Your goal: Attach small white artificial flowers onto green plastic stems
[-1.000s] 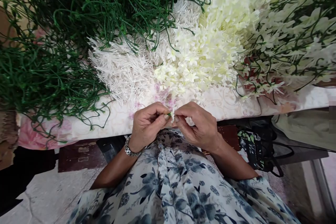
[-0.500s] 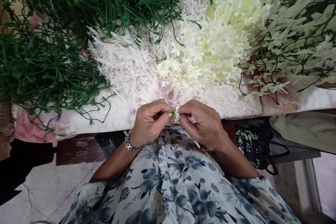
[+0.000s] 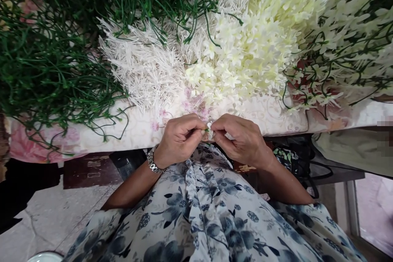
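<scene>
Close to my body, at the table's front edge, both hands meet fingertip to fingertip. My left hand [image 3: 184, 136] pinches a green artificial stem [image 3: 206, 130], most of it hidden by the fingers. Between the hands shows a small white artificial flower [image 3: 210, 127], pinched at its right side by the thumb and finger of my right hand [image 3: 238, 137]. Flower and stem touch or nearly touch; the exact joint is too small to make out. Just beyond my hands lie a heap of white thin spiky pieces [image 3: 150, 65] and a heap of cream flower heads [image 3: 239, 61].
Green stems [image 3: 61, 73] pile up at the left and back, some hanging over the edge. White flowers on green stems [image 3: 346, 45] lie at the right. A floral cloth [image 3: 270, 118] covers the table. A dark bag [image 3: 297, 159] sits below the edge at right.
Both hands have shifted very slightly to the right in view, with the white flower still between them. The camera view has tilted a little; the heaps look the same.
</scene>
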The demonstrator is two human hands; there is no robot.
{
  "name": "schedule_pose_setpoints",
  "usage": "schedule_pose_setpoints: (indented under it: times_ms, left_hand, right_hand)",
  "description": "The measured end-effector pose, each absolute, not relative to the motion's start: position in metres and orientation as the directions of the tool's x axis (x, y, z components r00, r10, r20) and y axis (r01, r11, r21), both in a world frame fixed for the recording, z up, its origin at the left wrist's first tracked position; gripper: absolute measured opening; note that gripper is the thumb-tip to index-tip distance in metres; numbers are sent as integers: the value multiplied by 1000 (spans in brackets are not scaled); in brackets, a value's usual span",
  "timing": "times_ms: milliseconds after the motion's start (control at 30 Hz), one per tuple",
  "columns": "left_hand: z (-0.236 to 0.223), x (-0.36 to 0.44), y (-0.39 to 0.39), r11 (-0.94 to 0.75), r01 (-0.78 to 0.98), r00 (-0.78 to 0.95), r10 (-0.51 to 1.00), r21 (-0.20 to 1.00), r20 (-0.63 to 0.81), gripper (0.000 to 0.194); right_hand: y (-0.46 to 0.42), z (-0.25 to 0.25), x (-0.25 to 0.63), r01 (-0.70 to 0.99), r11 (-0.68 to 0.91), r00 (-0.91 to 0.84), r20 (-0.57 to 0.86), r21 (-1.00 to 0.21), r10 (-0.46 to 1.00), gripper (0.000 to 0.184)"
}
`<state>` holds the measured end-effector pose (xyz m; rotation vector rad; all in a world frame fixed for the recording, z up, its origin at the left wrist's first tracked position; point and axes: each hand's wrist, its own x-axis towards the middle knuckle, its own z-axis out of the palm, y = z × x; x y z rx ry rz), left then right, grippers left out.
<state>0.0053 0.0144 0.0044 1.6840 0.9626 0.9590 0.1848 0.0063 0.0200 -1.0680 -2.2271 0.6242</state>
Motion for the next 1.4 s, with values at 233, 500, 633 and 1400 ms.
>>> schedule_pose_setpoints:
  times_ms: [233, 500, 633, 1400]
  left_hand:
    - [5, 5, 15, -225, 196, 408, 904, 954, 129, 14]
    - [5, 5, 16, -235, 196, 431, 893, 952, 132, 15]
    - [8, 7, 14, -185, 238, 380, 921, 953, 84, 14]
    - [-2, 2, 11, -51, -13, 329, 943, 999, 52, 7]
  right_hand:
    - [2, 17, 183, 553, 555, -487, 300, -621, 820, 13]
    - [0, 15, 181, 579, 490, -417, 280, -651, 865, 16]
    - [2, 14, 180, 572, 500, -406, 306, -650, 861, 17]
    - [4, 25, 177, 508, 493, -410, 305, -706, 859, 10]
